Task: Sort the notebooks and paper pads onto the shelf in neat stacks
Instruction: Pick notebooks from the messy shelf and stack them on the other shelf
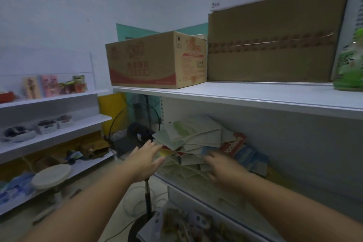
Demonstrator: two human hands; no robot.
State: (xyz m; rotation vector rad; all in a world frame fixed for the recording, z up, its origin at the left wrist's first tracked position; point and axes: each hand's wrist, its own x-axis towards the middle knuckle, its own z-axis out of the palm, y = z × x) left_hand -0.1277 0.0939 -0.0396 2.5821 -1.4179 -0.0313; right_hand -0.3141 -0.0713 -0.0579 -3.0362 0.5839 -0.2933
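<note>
**Two bare hands reach for a jumbled heap of notebooks on a middle shelf**

We look forward and down from a head camera in a small stockroom. The pile of notebooks and paper pads [192,139] lies on the middle shelf [188,192], under a white board carrying two cardboard boxes [155,61]. The pile is untidy. Covers fan out at different angles, and a green-covered notebook [167,137] juts over the left end. A red-printed pad [233,143] and some blue pads [251,158] lie just to the right of the heap.

We judge these to be light, thin and flexible. A single pad would bend or droop if lifted by one corner, and smooth covers would likely slide off one another. The safest hold looks to be along the long edges, with a small batch squared between both palms and the thumbs on top. Pulling from the bottom could spill the heap off the front.

The left hand [146,160] is released, with fingers straight and spread. Its fingertips are at the jutting left corner of the pile, and we cannot tell whether they touch it. The right hand [222,171] lies against the pile's lower front layers with its fingers pointing in among the pads. The picture is blurred there, so we cannot tell whether it grasps anything. Neither hand carries a notebook clear of the shelf.
</note>
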